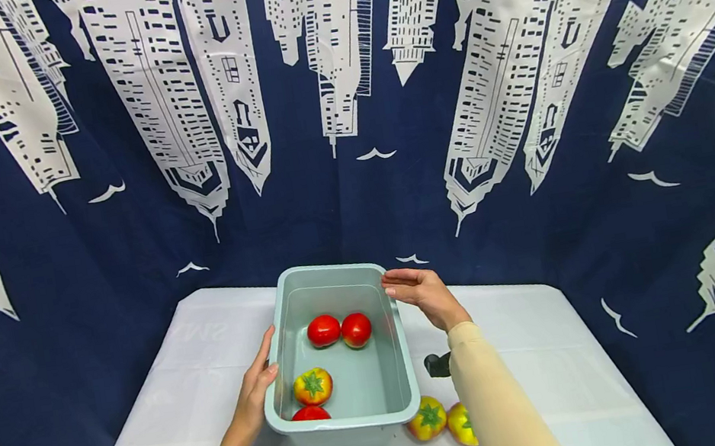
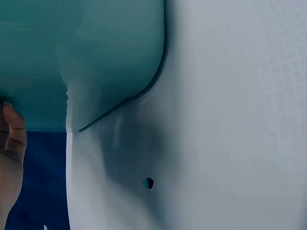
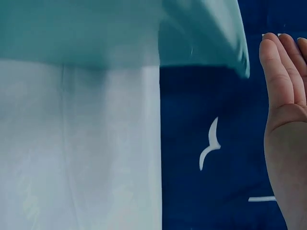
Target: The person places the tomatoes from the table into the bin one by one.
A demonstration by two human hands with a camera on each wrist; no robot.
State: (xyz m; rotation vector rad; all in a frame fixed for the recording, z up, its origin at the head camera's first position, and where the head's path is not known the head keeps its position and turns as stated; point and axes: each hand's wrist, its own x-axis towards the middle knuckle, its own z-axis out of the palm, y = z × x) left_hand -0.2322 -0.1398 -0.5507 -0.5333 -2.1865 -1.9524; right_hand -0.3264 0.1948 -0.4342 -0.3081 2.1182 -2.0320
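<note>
Beige sleeves (image 1: 506, 405) frame a pale blue-green plastic bin (image 1: 343, 439), which sits over the white table (image 1: 550, 348) between the two hands. It looks thin-walled and fairly stiff, probably light with its small load, though its smooth sides could slip. Its rolled rim seems the best hold, taken midway along both long sides so it stays level; the red fruits (image 1: 356, 330) and yellow-red fruit (image 1: 313, 387) inside look round enough to roll. The left hand (image 1: 252, 391) lies against the outer left wall, thumb near the rim, fingers extended rather than wrapped around it. The right hand (image 1: 429, 295) has its fingers straight and clamps nothing; their tips are just beside the far right corner, and whether they touch it I cannot tell. Yellow fruits (image 1: 427, 419) rest outside, by the near right corner.
</note>
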